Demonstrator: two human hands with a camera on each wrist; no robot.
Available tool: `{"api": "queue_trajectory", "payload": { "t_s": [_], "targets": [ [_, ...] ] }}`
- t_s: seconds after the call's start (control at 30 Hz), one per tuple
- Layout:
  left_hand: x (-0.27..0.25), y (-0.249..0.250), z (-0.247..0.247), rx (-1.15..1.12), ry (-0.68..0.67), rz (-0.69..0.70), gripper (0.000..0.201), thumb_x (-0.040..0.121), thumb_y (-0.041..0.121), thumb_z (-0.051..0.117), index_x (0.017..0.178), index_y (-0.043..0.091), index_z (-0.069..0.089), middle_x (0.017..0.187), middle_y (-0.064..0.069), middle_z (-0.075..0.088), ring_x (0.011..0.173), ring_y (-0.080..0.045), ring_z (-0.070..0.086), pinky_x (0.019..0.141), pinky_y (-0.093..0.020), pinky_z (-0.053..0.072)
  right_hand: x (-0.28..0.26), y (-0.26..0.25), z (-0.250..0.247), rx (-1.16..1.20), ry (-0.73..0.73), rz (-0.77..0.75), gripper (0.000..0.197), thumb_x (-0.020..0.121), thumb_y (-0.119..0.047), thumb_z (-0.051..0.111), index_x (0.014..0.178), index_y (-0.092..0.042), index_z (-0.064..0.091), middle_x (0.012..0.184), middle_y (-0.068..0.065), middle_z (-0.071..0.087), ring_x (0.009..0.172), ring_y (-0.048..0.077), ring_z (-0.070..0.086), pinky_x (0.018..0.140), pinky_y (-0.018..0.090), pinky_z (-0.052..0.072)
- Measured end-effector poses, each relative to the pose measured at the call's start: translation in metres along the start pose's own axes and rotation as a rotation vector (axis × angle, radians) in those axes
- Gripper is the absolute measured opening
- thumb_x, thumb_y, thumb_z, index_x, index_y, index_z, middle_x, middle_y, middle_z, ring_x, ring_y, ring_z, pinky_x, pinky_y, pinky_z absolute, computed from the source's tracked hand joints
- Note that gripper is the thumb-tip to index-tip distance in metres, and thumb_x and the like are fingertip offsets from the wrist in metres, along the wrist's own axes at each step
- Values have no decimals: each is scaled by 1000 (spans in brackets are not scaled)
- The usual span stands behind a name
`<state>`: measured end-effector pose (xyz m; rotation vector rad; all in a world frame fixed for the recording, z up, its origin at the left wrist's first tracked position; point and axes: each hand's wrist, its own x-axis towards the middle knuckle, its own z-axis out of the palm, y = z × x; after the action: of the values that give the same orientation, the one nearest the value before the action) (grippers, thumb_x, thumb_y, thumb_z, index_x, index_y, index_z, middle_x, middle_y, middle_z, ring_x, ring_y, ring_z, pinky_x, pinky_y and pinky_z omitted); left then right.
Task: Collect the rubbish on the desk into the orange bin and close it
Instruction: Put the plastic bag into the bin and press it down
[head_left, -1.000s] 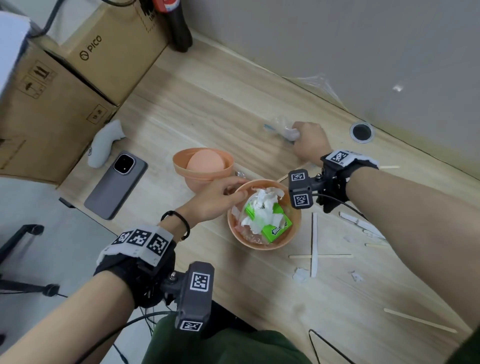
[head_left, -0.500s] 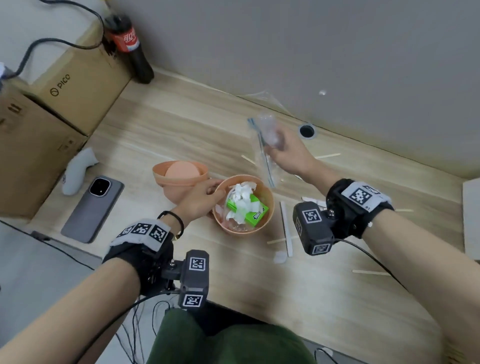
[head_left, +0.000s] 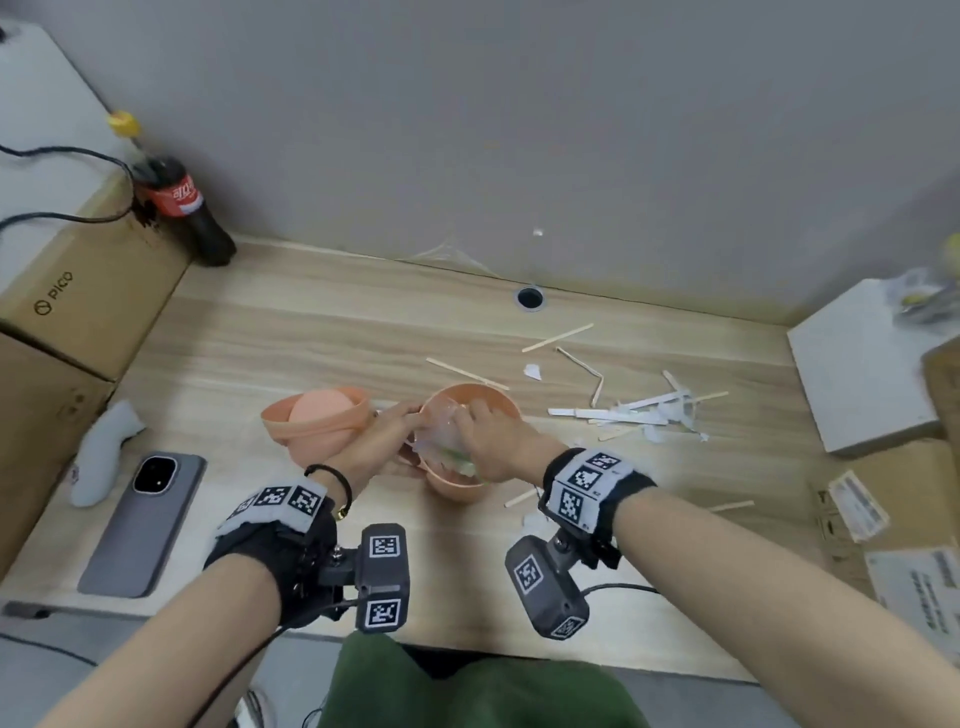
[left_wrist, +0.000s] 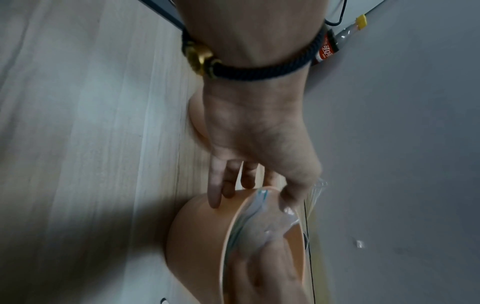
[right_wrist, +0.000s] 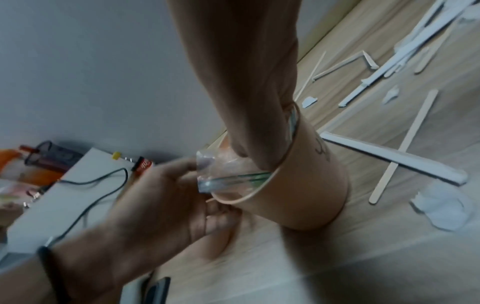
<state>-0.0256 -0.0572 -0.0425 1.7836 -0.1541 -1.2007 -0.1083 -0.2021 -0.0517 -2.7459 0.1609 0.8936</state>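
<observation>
The orange bin (head_left: 492, 396) stands open mid-desk, and its orange lid (head_left: 317, 415) lies upturned just to its left. My left hand (head_left: 387, 434) grips the bin's near-left rim, thumb inside and fingers on the outer wall (left_wrist: 197, 236). My right hand (head_left: 491, 436) reaches down into the bin, holding a crumpled clear plastic bag (head_left: 441, 436) inside it; its fingertips are hidden below the rim. The right wrist view has the clear plastic bag (right_wrist: 215, 166) bulging over the bin's rim (right_wrist: 306, 185) beside my left hand (right_wrist: 182, 185). Earlier rubbish in the bin is covered.
Wooden sticks (head_left: 558, 336) and white paper strips (head_left: 623, 413) litter the desk right of the bin. A phone (head_left: 140, 519), a white controller (head_left: 104, 452), cardboard boxes (head_left: 93, 312) and a cola bottle (head_left: 182, 208) crowd the left. A white box (head_left: 857, 364) sits at the right.
My right hand lifted the clear plastic bag from the back of the desk and brought it down into the bin. My left hand has stayed on the rim.
</observation>
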Motion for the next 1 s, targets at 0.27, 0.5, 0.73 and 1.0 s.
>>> {"api": "queue_trajectory", "payload": {
  "t_s": [0.27,0.5,0.73,1.0],
  "targets": [
    [0,-6,-10,102,-88,35,50,88,31,69,132,29,46,94,-8,56,82,-16,60,86,-37,58,3,-13,-11,102,-227,56,69,96,-54,31,147,-10,14,153,22,16,140,43,16,114,49,20],
    [19,-1,-2,246,12,78,35,91,30,63,121,19,51,82,-2,60,69,-17,55,65,-31,50,-53,8,-61,385,-85,-15,57,90,1,37,142,-21,38,145,8,42,133,25,40,97,25,36],
    [34,1,13,653,176,107,44,77,18,59,121,23,53,107,-6,68,98,-28,63,82,-35,52,-78,2,-38,149,-104,83,36,95,-16,37,121,-21,62,130,9,56,112,31,53,98,33,41],
    [35,-2,11,534,86,109,48,80,14,56,127,18,49,106,-9,65,96,-31,64,79,-41,57,-59,-29,-36,25,-356,198,67,99,-51,7,142,-11,39,147,11,42,144,30,20,115,43,13]
  ]
}}
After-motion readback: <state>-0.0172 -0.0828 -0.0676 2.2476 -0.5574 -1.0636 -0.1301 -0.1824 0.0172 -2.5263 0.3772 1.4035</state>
